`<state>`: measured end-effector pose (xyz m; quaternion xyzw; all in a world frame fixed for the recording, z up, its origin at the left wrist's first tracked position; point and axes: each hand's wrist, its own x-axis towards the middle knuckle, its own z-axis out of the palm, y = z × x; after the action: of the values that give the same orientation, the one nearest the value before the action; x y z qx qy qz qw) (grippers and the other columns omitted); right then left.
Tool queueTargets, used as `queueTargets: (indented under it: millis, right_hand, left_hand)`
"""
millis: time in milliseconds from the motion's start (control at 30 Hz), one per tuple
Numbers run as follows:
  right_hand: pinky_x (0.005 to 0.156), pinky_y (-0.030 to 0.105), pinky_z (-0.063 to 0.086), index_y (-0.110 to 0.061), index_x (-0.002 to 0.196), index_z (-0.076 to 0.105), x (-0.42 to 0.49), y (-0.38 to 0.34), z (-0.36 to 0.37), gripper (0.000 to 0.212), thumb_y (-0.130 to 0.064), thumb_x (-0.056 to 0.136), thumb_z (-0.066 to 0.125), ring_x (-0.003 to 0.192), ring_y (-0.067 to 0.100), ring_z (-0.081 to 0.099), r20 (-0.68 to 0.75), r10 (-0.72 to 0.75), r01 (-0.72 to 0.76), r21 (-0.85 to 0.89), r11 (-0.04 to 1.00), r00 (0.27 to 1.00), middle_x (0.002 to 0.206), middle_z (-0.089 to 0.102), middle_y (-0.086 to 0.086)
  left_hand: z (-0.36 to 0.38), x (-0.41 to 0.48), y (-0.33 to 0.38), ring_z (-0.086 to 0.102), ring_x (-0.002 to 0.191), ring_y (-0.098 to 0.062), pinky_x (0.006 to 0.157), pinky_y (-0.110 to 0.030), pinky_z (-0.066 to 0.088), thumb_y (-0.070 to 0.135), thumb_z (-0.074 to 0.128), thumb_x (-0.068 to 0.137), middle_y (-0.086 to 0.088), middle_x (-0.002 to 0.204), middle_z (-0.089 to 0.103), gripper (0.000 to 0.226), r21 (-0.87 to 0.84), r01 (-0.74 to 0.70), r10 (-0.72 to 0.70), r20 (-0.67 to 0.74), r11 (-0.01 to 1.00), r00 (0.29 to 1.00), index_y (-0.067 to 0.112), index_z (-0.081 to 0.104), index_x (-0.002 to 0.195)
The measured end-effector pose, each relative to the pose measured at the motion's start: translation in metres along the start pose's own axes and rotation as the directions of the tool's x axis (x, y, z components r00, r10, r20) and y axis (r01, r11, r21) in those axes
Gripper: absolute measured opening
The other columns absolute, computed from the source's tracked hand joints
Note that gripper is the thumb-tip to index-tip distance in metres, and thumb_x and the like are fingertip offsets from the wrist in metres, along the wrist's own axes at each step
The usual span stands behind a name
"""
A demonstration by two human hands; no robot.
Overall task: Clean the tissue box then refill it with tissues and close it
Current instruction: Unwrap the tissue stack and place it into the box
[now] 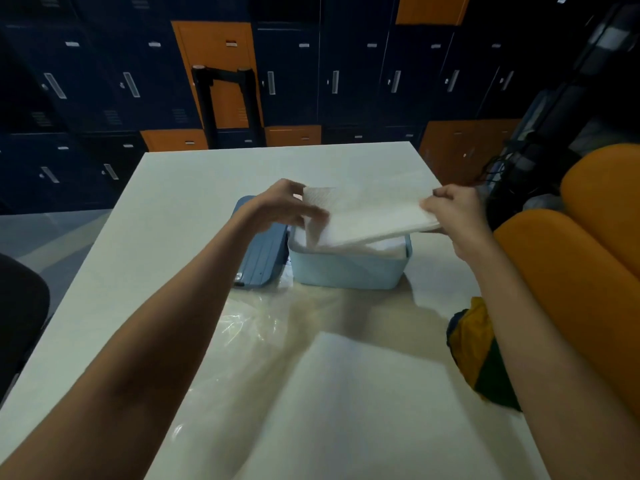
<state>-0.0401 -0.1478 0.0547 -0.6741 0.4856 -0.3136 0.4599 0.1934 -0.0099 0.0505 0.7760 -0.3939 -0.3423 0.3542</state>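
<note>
Above the open light blue tissue box [349, 266], the left hand [284, 206] and right hand [453, 213] each keep a closed grip on opposite ends of a white tissue stack [370, 214], held tilted over the box mouth with its left end lower. More white tissue shows inside. Just left of the box lies its darker blue lid [261, 258]. Clear plastic wrap [249, 327] and a white sheet [363, 410] lie nearer on the pale desk [166, 237].
</note>
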Motion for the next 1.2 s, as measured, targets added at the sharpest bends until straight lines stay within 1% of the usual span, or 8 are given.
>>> queueTargets:
  millis: [167,233,433,600,733,900,1100,1200]
  right_hand:
    - [0.065,0.043,0.059,-0.001,0.081,0.064,-0.008,0.009,0.019,0.009,-0.009,0.084,0.065,0.092,0.034,0.063,-0.002,-0.019,0.018,-0.211,0.977,1.0,0.091,0.062,0.011]
    - [0.063,0.043,0.06,0.007,0.088,0.068,-0.009,0.01,0.022,0.018,-0.01,0.083,0.064,0.087,0.034,0.063,0.003,-0.048,0.046,-0.327,0.944,0.999,0.092,0.066,0.016]
    - [0.066,0.045,0.06,0.0,0.091,0.07,-0.008,0.013,0.025,0.015,-0.011,0.082,0.067,0.075,0.027,0.061,0.058,-0.034,0.059,-0.513,0.856,0.998,0.093,0.067,0.014]
    - [0.065,0.033,0.048,-0.001,0.098,0.066,-0.01,0.008,0.024,0.028,-0.02,0.081,0.075,0.084,0.03,0.062,0.106,-0.058,0.112,-0.626,0.771,0.993,0.1,0.066,0.015]
    - [0.071,0.034,0.054,0.001,0.106,0.065,-0.008,0.005,0.027,0.03,-0.012,0.081,0.075,0.09,0.033,0.065,0.122,-0.073,0.135,-0.639,0.758,0.99,0.108,0.064,0.017]
    - [0.069,0.03,0.047,0.001,0.106,0.068,-0.01,0.006,0.033,0.025,-0.01,0.084,0.072,0.093,0.032,0.065,0.11,-0.087,0.138,-0.66,0.739,0.99,0.107,0.066,0.018]
    - [0.068,0.031,0.041,-0.006,0.103,0.069,-0.011,0.008,0.035,0.023,-0.016,0.083,0.074,0.095,0.032,0.063,0.115,-0.1,0.152,-0.69,0.708,0.988,0.107,0.067,0.015]
    - [0.068,0.032,0.04,-0.007,0.107,0.063,-0.009,0.001,0.029,0.03,-0.02,0.082,0.075,0.096,0.032,0.06,0.106,-0.108,0.152,-0.698,0.7,0.988,0.109,0.064,0.014]
  left_hand:
    - [0.012,-0.002,-0.005,0.052,0.097,-0.021,0.081,-0.031,0.05,0.025,0.083,0.074,-0.011,0.124,0.055,0.063,0.236,0.039,0.01,-0.202,0.971,0.979,0.008,0.051,0.126]
    - [0.018,-0.005,-0.004,0.05,0.096,-0.022,0.078,-0.029,0.046,0.023,0.082,0.075,-0.013,0.127,0.054,0.067,0.293,0.025,0.04,-0.214,0.956,0.976,0.009,0.046,0.13]
    - [0.03,-0.008,-0.003,0.057,0.097,-0.034,0.084,-0.041,0.052,0.015,0.081,0.077,-0.021,0.12,0.052,0.072,0.495,-0.016,0.145,-0.225,0.869,0.963,0.006,0.036,0.131]
    - [0.03,-0.005,-0.011,0.051,0.081,-0.028,0.075,-0.037,0.048,0.011,0.072,0.085,-0.019,0.114,0.052,0.05,0.76,0.008,0.299,-0.266,0.65,0.916,0.006,0.045,0.127]
    - [0.02,-0.005,-0.011,0.056,0.101,-0.032,0.088,-0.042,0.045,0.021,0.07,0.087,-0.015,0.117,0.055,0.036,0.726,-0.024,0.307,-0.259,0.687,0.916,0.012,0.06,0.121]
    - [0.017,-0.007,-0.012,0.06,0.1,-0.032,0.078,-0.032,0.05,-0.001,0.06,0.091,-0.017,0.118,0.06,0.029,0.543,-0.028,0.191,-0.246,0.84,0.95,0.004,0.062,0.119]
    - [0.02,-0.011,-0.025,0.061,0.087,-0.03,0.074,-0.04,0.056,-0.009,0.06,0.079,-0.015,0.105,0.062,0.032,0.51,0.022,0.118,-0.241,0.86,0.963,0.008,0.064,0.105]
    - [0.022,-0.013,-0.025,0.061,0.087,-0.031,0.078,-0.044,0.057,-0.005,0.064,0.084,-0.016,0.112,0.059,0.031,0.592,-0.012,0.202,-0.257,0.806,0.945,0.006,0.06,0.112]
